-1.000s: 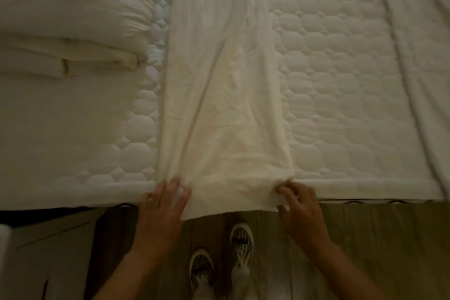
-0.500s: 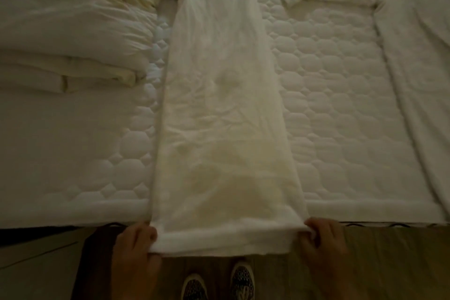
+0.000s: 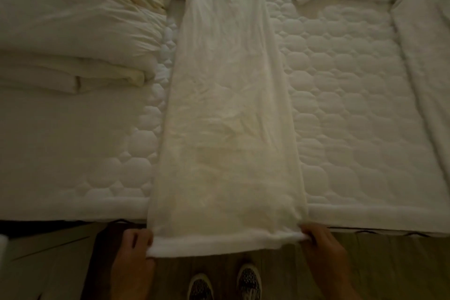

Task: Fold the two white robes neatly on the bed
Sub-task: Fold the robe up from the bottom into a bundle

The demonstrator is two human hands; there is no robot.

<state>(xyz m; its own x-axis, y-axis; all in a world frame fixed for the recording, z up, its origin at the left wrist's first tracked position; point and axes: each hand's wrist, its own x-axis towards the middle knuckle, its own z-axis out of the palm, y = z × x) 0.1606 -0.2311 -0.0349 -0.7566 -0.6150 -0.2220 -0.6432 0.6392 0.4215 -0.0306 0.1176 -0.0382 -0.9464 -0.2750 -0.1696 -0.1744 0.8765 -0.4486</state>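
at the near edge of the bed point(image 3: 353, 105), the left hand point(image 3: 135, 251) and right hand point(image 3: 321, 243) each pinch a hem corner of the robe point(image 3: 226, 129). since a second ago they drew the hem past the edge, flattening its long ridge; the strip looks ready to fold.

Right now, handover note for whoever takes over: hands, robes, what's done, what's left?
The left hand grips the near-left hem corner of the robe; the right hand grips the near-right corner.
The robe lies as a narrow lengthwise strip on the mattress, with its hem hanging over the near edge.
The second robe lies unfolded along the right side.
Done: lengthwise fold of the first robe.
Left: fold it across its length, then fold the second.
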